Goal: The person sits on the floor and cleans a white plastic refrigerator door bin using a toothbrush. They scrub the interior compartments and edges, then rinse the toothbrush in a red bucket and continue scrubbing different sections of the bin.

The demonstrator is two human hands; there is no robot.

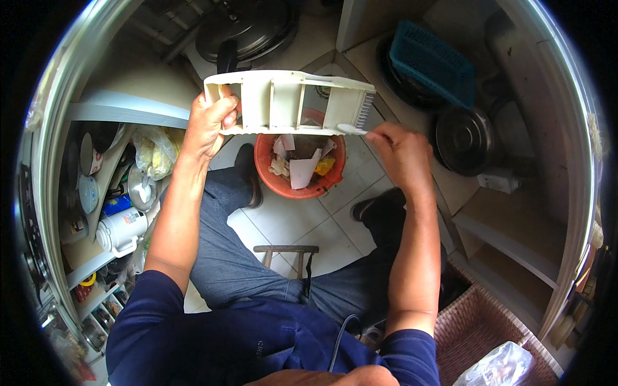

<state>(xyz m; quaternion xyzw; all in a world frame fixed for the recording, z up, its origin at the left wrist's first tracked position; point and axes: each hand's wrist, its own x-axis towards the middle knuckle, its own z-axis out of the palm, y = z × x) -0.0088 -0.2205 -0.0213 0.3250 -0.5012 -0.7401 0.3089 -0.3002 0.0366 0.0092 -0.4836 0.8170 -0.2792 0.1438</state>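
My left hand (210,120) grips one end of a cream plastic compartmented holder (256,103), thumb folded over its edge. The holder is up in front of me, with crosswise dividers, open gaps and a row of ridges at its right end. Between the fingertips of my right hand (403,157) is a small white plastic spoon-like tool (350,129), its broad end against the holder's lower right edge. Beneath the holder stands an orange-red plastic bucket (260,169) with paper scraps (303,171) and a yellow wrapper (324,165) inside.
Shelves on the left carry a white thermos jug (123,231), bowls and bags. A lidded black pan (246,34) lies ahead; a teal plastic basket (429,60) and a dark pot lid (463,140) are right. A wicker basket (475,323) stands lower right, a wooden stool (286,249) between my legs.
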